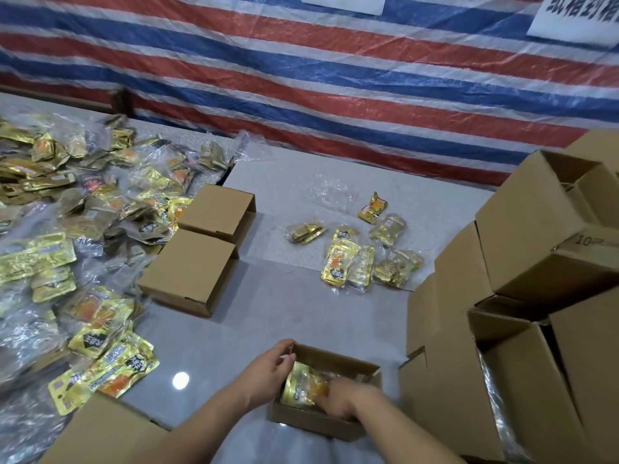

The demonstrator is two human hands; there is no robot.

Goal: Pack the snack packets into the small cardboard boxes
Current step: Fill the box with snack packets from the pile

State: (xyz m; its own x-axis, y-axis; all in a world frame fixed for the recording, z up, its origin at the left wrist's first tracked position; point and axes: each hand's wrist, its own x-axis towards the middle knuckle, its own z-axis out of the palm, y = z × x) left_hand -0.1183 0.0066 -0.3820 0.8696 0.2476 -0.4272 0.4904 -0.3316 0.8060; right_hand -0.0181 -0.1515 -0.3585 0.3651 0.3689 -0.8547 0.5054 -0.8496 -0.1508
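- Both hands were at the open small box (321, 421) near the front of the table (268, 296): the left hand (268, 373) curled over its far-left wall, steadying it, while the right hand (338, 395), fingers bent and blurred, pressed a gold packet (301, 385) down inside; whether it pinched the packet I could not tell
- Stacked big cartons (522, 229) stood at the right
- Heaped packets (67, 246) covered the left side, and two closed small boxes (191, 269) sat beside that heap
- Loose packets (355, 256) lay mid-table
- Packets looked light, soft and slick; probably best pinched by a sealed edge and laid flat
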